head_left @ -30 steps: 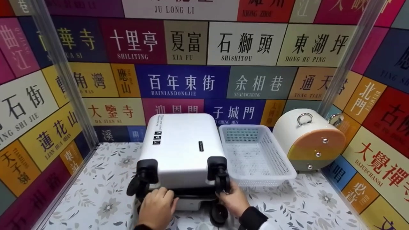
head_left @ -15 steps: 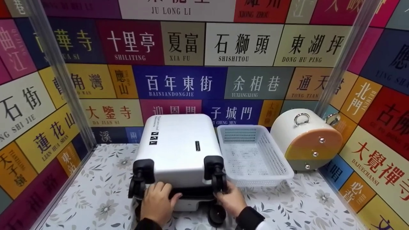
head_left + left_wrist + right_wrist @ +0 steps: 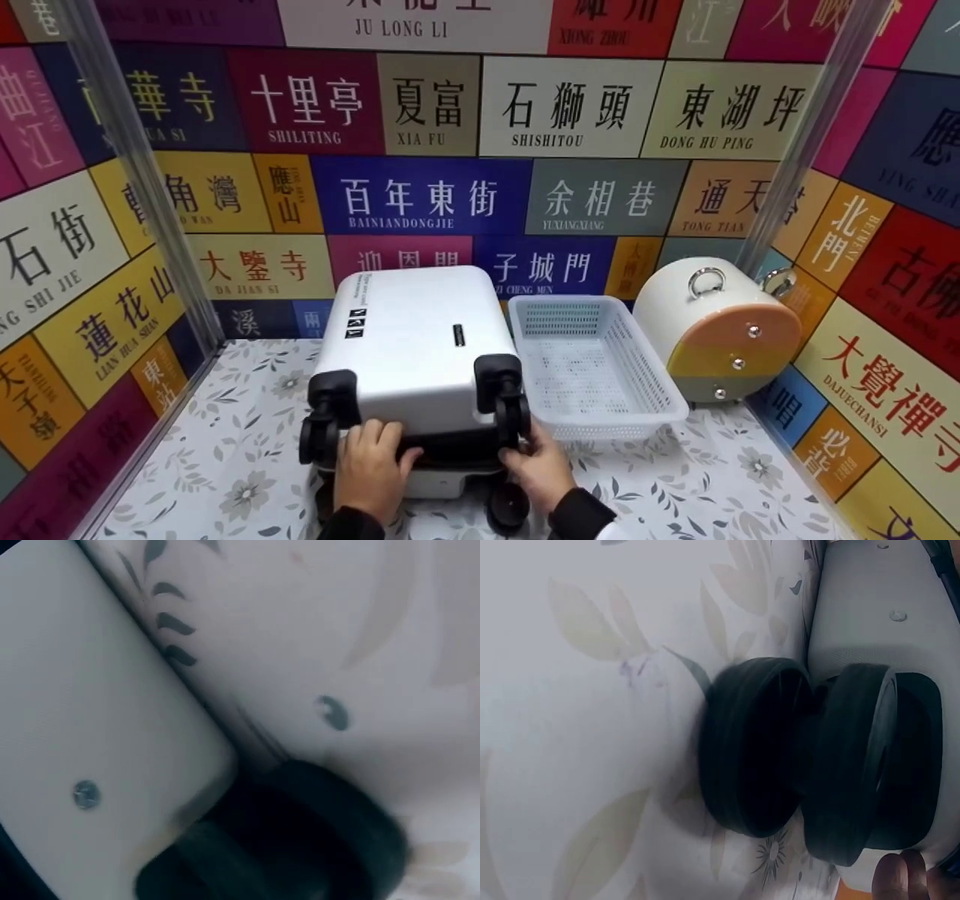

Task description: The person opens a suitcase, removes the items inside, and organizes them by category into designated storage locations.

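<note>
A white hard-shell suitcase (image 3: 427,330) lies flat, its black-wheeled end facing me. A dark gap (image 3: 450,448) runs between its upper and lower shells at that end. At the left of the gap my left hand (image 3: 371,471) grips the upper shell's edge, fingers over the white rim and thumb near the gap. My right hand (image 3: 544,469) holds the suitcase at the right corner, its fingers partly hidden behind the upper caster wheel (image 3: 511,416). The left wrist view has the lower shell (image 3: 112,690) and a blurred wheel (image 3: 300,832). Fingertips (image 3: 900,877) show beside the double wheel (image 3: 754,750) in the right wrist view.
A white plastic basket (image 3: 679,411) stands close against the suitcase's right side. Right of it sits a cream rounded box (image 3: 739,352) with a striped front and metal rings. Sign-patterned walls (image 3: 420,195) enclose the floral-covered table (image 3: 247,450).
The near end of the suitcase's upper shell has risen slightly, with both hands staying at it. The upper left wheel has swivelled since the first frame. The head view has shifted a little.
</note>
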A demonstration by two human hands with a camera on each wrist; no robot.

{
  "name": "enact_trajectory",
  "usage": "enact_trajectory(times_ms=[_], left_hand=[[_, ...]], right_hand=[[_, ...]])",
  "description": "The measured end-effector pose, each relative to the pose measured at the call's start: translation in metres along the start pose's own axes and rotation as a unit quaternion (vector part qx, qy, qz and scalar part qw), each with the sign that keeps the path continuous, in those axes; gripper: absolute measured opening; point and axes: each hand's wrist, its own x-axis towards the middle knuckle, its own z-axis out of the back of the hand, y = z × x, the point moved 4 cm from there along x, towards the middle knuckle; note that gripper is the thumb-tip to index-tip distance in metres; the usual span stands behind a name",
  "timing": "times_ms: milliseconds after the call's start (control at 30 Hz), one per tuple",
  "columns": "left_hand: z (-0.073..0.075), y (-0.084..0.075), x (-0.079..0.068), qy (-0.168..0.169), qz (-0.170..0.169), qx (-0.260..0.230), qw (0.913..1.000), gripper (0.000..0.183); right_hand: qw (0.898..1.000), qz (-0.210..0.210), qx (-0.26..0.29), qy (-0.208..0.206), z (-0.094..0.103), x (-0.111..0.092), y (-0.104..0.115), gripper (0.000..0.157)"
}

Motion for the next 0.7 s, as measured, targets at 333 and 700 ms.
enact_trajectory(times_ms=[333,700], left_hand=[[0.003,0.007,0.000,-0.062,-0.022,0.018,0.9976,0.045],[0.005,0.023,-0.014,-0.114,0.159,-0.073,0.9779,0.089]], right_hand=[[1.000,0.012,-0.020,0.005,-0.003,-0.002,0.002,0.076],[0.999,0.032,-0.031,0.030,-0.002,-0.003,0.005,0.088]])
